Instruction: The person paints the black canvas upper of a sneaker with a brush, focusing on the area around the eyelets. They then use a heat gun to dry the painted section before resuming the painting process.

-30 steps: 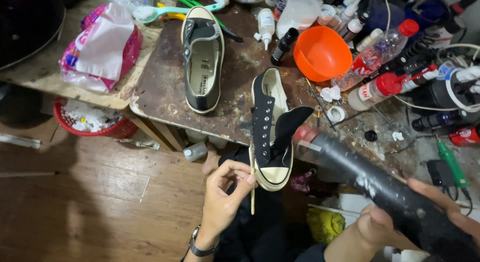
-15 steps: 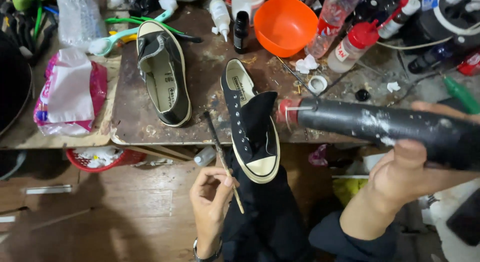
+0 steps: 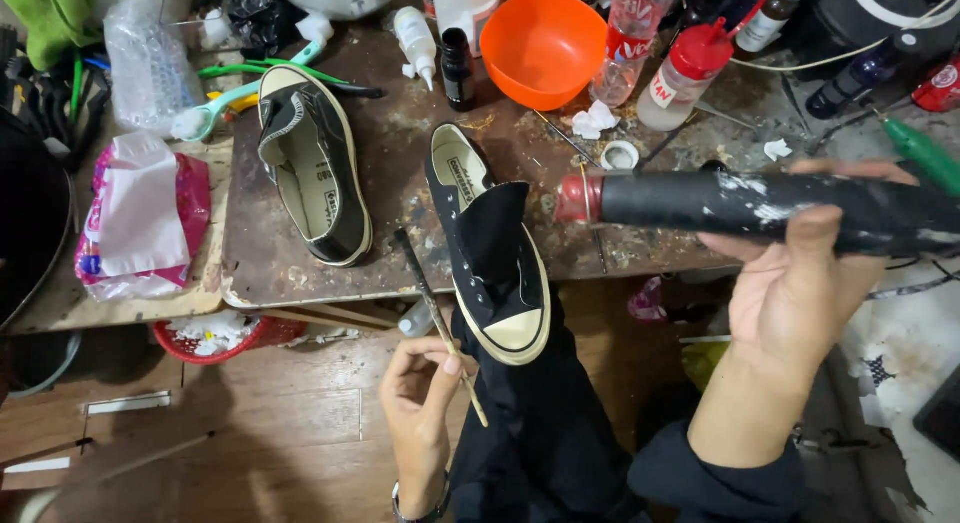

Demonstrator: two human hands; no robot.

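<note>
The black sneaker rests toe-out over the table edge, unlaced, its tongue raised; no fresh work shows on it yet. The left hand pinches a thin brush at the sneaker's 8 o'clock. The right hand grips a black heat tool at 3 o'clock. A second sneaker lies at 10 o'clock, an orange bowl at 12 o'clock.

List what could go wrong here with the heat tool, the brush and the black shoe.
1. The black heat tool in the right hand points its red nozzle close to the black shoe; the canvas might scorch.
2. That shoe overhangs the worktable edge, toe out, and could tip off.
3. The left hand pinches the thin brush loosely; it might slip.
</note>
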